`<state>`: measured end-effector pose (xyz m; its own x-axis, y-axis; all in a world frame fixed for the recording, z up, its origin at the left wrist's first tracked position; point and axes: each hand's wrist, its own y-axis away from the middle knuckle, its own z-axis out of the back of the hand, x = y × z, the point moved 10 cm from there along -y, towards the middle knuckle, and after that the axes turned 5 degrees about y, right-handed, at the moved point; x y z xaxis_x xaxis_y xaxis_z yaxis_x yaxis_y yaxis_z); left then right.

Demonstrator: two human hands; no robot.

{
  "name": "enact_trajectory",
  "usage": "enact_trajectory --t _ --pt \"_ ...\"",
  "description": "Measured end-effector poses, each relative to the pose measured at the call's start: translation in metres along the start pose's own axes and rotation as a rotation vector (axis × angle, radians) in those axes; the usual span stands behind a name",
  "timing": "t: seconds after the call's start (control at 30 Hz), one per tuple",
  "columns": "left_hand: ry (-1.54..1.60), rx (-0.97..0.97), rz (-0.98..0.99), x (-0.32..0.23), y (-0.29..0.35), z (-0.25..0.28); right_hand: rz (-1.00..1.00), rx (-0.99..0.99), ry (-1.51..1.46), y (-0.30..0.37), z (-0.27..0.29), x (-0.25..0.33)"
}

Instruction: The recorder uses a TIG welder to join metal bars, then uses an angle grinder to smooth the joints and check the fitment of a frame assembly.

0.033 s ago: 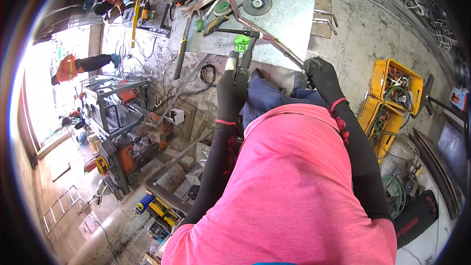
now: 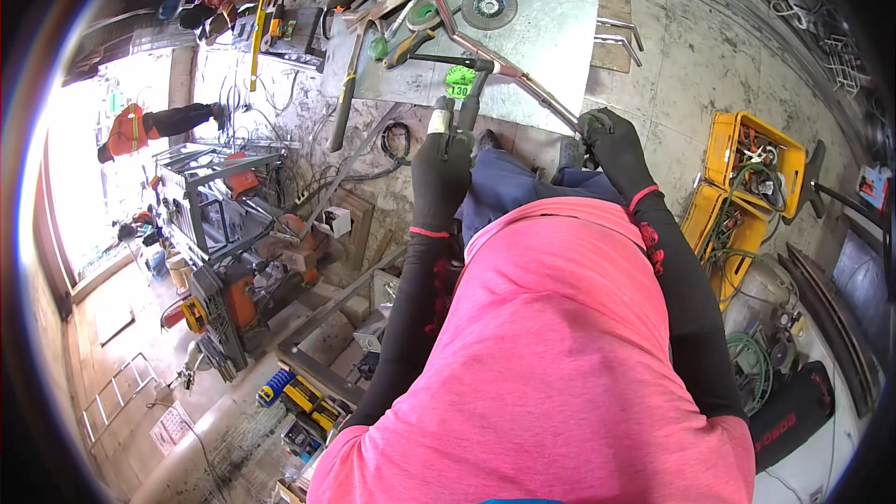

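- Left hand point(image 2: 441, 173), right hand point(image 2: 611, 145): black matt cloth gloves.
- Rod point(image 2: 523, 84): thin dull metal.
- Sheet point(image 2: 551, 33): grey metal, matt, scuffed.
- Crates point(image 2: 747, 177): yellow plastic.
- Shirt point(image 2: 560, 364): pink cloth.
- Floor point(image 2: 672, 84): rough concrete.

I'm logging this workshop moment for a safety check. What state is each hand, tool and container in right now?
left hand: gloved, closed around the tool grip.
right hand: gloved, gripping the metal bar.
tool grip: held upright, tip toward the steel plate.
metal bar: lying slanted across the plate, held at its near end.
steel plate: flat, strewn with tools.
yellow crates: open, full of cables.
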<state>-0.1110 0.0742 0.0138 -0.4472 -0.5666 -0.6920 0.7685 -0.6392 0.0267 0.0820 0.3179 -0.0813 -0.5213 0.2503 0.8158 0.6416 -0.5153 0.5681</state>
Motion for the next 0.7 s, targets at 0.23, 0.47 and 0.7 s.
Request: enact_trajectory --t 0.23,0.47,0.7 --pt "-0.034 0.039 0.053 0.003 -0.001 -0.001 0.001 -0.006 -0.009 0.001 0.000 0.003" --pt "0.112 -0.039 0.218 0.005 0.002 0.004 0.014 0.018 -0.030 0.001 -0.001 0.001" --pt "0.100 -0.107 0.115 -0.025 0.001 0.012 -0.018 -0.008 -0.165 -0.013 -0.002 -0.029"
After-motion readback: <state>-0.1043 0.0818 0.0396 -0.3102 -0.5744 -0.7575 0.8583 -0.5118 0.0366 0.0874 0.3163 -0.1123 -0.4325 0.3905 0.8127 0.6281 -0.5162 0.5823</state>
